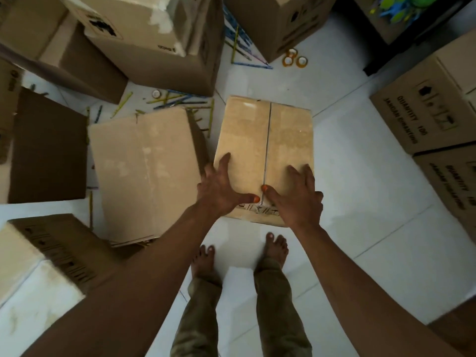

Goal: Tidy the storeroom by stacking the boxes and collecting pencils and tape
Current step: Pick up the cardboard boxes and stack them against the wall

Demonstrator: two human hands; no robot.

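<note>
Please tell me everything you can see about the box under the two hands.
The box is plain brown cardboard, closed, with a centre seam running along its top. It sits flat on the white tiled floor, just ahead of the person's bare feet. The left hand and right hand touch its near end, fingers spread.

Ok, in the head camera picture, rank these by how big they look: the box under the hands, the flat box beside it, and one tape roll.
1. Flat box, left of the hands, looks largest.
2. Box under the hands, slightly smaller, though differing nearness makes this unsure.
3. Tape roll, far smaller, also farthest off.
</note>
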